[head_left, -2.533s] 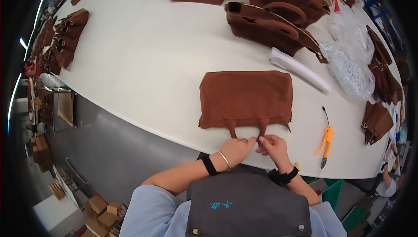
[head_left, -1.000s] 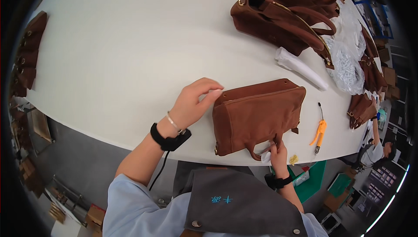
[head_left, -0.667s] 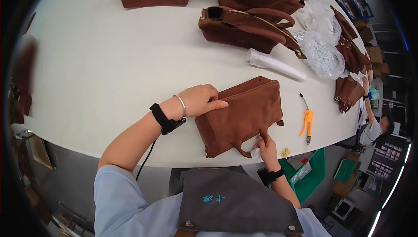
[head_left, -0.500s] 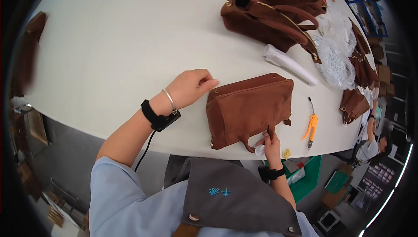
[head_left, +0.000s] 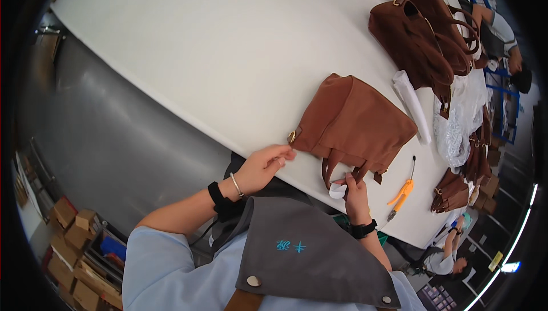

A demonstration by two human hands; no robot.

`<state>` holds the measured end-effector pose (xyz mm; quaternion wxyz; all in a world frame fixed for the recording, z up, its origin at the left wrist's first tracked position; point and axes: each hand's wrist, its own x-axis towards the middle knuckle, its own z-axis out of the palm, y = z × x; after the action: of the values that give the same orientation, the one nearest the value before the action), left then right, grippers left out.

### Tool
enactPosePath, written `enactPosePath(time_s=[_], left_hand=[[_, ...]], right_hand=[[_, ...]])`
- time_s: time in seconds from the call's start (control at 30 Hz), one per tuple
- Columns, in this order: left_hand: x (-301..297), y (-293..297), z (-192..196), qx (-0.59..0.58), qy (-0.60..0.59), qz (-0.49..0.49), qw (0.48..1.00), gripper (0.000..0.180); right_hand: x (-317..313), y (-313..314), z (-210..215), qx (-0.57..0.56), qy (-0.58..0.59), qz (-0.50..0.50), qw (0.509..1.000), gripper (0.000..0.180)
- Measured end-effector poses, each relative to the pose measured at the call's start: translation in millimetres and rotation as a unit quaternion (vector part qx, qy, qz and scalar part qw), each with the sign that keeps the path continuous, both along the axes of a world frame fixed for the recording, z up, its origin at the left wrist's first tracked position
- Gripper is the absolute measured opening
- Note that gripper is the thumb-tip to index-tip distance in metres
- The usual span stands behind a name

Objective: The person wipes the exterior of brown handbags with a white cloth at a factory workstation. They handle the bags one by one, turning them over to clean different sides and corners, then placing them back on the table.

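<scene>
A brown handbag (head_left: 359,117) lies on its side on the white table near the front edge, its two handles (head_left: 331,168) toward me. My right hand (head_left: 356,197) is closed round one handle, with a small white piece of paper or tag (head_left: 337,190) beside the fingers. By the bag's near left corner, next to a gold-coloured metal ring (head_left: 292,137), is my left hand (head_left: 264,168). Its fingers are loosely bent, thumb apart, and the fingertips reach the bag's corner; I see nothing held in them.
An orange-handled tool (head_left: 402,194) with a thin dark nozzle lies right of the bag. Beyond are a white roll (head_left: 412,105), more brown handbags (head_left: 411,37) and clear plastic wrapping (head_left: 456,134). A co-worker (head_left: 445,259) is at the right; cardboard boxes (head_left: 65,242) stand lower left.
My left hand has moved from the bag's far left corner to its near left corner by the ring. The bag has turned, and the whole view has swung left. My right hand stays on the handle.
</scene>
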<state>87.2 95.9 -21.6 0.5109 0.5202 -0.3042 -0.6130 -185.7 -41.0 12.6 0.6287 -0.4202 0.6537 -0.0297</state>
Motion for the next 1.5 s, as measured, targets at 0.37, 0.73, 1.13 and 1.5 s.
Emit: enactPosePath(time_s=[0.37,0.73,1.13,1.5], left_hand=[[-64,-14,-9,-0.014,0.621,0.239,0.746,0.019],[-47,-58,4,0.043,0.752,0.242,0.611,0.015],[-22,-48,-16,0.072,0.775,0.135,0.613,0.014],[-22,-22,-32,0.041,0.833,0.098,0.542,0.018]], right_hand=[[-14,6,-17,-0.026,-0.059,0.019,0.998,0.023],[-6,12,-10,-0.021,-0.034,-0.035,0.999,0.022],[51,-52,102,0.017,0.209,0.446,0.87,0.039],[226,-143,98,-0.377,0.072,0.513,0.768,0.02]])
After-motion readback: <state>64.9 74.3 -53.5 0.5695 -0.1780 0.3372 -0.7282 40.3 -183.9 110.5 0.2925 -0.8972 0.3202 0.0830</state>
